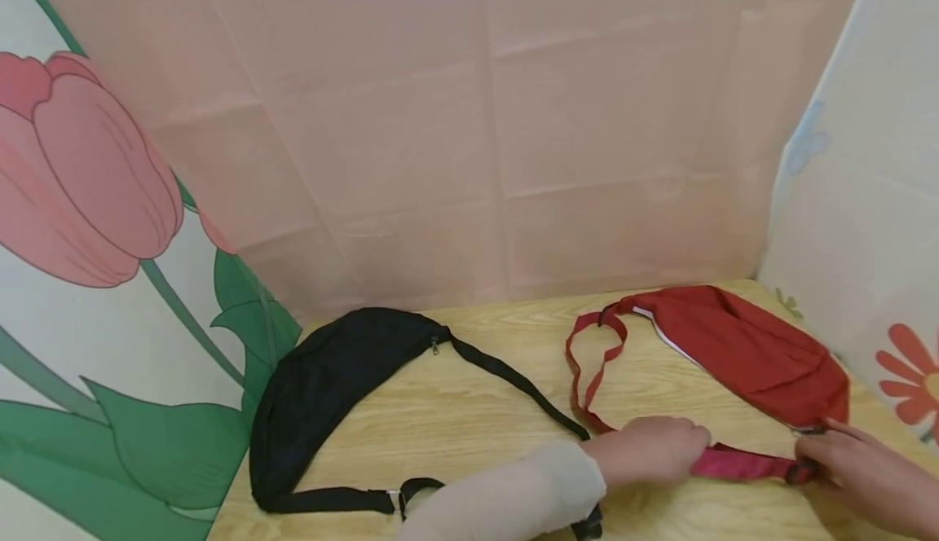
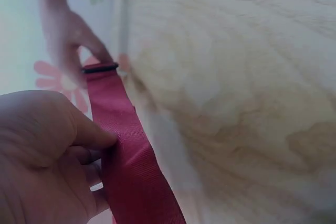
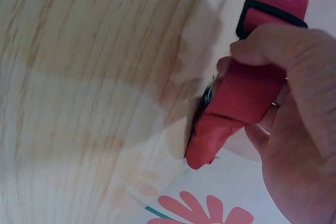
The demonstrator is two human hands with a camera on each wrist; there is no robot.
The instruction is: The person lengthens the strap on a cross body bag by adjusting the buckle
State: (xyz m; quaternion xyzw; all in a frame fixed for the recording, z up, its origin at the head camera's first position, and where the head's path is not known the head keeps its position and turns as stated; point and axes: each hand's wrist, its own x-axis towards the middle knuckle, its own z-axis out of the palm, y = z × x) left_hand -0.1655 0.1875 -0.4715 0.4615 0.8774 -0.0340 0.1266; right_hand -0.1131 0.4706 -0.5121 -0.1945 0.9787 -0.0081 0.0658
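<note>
A red crescent-shaped bag [image 1: 741, 345] with a light zipper edge lies at the right of the table. Its red strap [image 2: 134, 166] runs between both hands in the left wrist view. My left hand [image 1: 655, 451] pinches the strap between thumb and fingers. Beside the bag's near end, my right hand [image 1: 854, 464] grips the strap close to a black slide buckle [image 3: 273, 17]. In the right wrist view the thumb lies over the webbing and the fingers are behind it. The strap's far part [image 1: 575, 362] loops loosely on the table.
On the left of the table [image 1: 469, 402] lies a black crescent bag [image 1: 330, 394], its black strap [image 1: 528, 386] reaching under my left forearm. A pink backdrop [image 1: 411, 158] stands behind; flower-printed sheets [image 1: 866, 223] border the sides.
</note>
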